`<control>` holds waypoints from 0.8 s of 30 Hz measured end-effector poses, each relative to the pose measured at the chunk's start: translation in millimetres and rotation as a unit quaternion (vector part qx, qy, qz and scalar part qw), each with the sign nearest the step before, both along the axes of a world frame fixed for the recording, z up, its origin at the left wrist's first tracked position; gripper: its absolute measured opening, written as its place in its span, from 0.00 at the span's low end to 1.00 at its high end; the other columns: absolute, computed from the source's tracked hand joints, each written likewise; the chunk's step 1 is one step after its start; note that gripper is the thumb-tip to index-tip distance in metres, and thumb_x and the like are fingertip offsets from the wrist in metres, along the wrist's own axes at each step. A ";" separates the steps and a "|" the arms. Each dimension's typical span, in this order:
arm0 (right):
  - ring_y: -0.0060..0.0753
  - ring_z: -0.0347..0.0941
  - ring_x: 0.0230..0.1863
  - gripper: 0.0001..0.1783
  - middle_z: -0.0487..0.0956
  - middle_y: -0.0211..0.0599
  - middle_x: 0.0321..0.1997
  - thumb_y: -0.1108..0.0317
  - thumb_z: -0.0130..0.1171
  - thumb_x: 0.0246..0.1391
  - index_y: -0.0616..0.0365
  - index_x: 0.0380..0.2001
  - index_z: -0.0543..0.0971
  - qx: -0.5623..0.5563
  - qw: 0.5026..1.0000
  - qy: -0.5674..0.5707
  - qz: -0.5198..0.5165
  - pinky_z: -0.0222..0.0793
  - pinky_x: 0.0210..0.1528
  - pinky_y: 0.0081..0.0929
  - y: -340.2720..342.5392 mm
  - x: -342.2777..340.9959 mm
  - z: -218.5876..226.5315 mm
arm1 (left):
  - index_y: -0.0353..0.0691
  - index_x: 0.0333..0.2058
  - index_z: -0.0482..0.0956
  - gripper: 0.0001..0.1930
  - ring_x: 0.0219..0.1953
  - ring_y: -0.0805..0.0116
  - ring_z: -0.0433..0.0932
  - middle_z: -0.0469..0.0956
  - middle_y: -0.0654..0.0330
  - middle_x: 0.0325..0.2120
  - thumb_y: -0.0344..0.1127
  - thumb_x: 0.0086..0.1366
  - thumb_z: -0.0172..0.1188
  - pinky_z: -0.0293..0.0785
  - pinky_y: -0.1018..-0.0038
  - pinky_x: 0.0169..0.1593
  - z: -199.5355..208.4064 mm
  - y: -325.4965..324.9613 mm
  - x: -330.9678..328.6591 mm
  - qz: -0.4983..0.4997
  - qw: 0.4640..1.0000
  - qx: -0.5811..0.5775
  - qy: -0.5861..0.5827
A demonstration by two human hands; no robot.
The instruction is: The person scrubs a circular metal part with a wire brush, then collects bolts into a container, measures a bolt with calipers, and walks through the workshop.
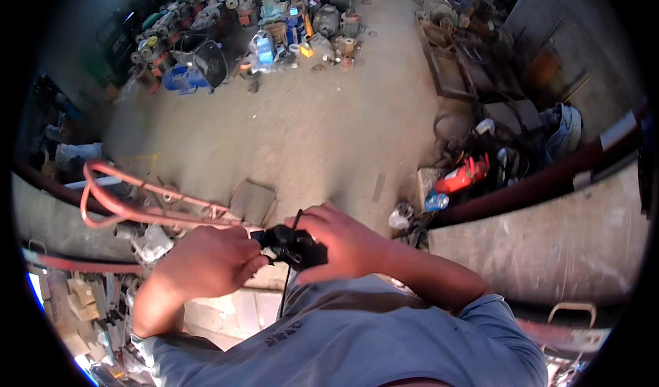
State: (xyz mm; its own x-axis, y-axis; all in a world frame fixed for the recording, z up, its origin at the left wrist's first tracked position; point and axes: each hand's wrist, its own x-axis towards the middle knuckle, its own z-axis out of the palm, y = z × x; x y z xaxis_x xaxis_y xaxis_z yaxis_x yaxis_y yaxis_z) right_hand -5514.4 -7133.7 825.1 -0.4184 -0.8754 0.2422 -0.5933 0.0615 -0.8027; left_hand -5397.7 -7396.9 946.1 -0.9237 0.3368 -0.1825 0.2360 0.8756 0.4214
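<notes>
Close in front of my body, a small black object (283, 239) is held between my two hands; its kind is hard to make out. A thin dark cord or strap seems to loop above it and hang below it. My left hand (213, 260) is closed, its fingertips pinching the object's left end. From the other side, my right hand (347, 243) grips the object with the thumb below and the fingers above, and its palm side is partly hidden.
A red tubular hand truck (158, 215) lies at the left. To the right are a red fire extinguisher (461, 176), a concrete ledge (542, 229) and wooden frames (449, 71). Across the concrete floor (288, 133), motors, a blue container (184, 78) and machine parts are piled.
</notes>
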 end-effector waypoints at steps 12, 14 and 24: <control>0.53 0.78 0.63 0.40 0.84 0.43 0.58 0.42 0.79 0.56 0.56 0.63 0.81 0.234 0.971 0.028 -0.030 0.75 0.67 0.48 -25.8 -431.4 70.5 | 0.45 0.28 0.83 0.20 0.26 0.47 0.83 0.79 0.57 0.22 0.52 0.77 0.63 0.78 0.50 0.29 3.0 -33.7 -466.1 -0.166 0.982 -0.060 -0.071; 0.53 0.76 0.67 0.42 0.83 0.43 0.60 0.45 0.81 0.51 0.55 0.64 0.81 0.057 0.993 0.096 -0.035 0.71 0.69 0.48 -32.9 -502.7 53.4 | 0.46 0.27 0.84 0.20 0.26 0.47 0.83 0.81 0.57 0.21 0.52 0.76 0.63 0.77 0.51 0.29 -6.6 -25.8 -547.1 -0.187 0.976 -0.089 -0.062; 0.64 0.85 0.46 0.38 0.90 0.48 0.43 0.54 0.80 0.49 0.45 0.63 0.78 0.154 0.972 -0.048 0.169 0.79 0.48 0.56 -86.1 -919.1 15.9 | 0.45 0.38 0.87 0.22 0.29 0.42 0.86 0.87 0.53 0.28 0.59 0.77 0.62 0.81 0.49 0.32 15.1 17.3 -951.1 -0.154 0.960 -0.187 -0.140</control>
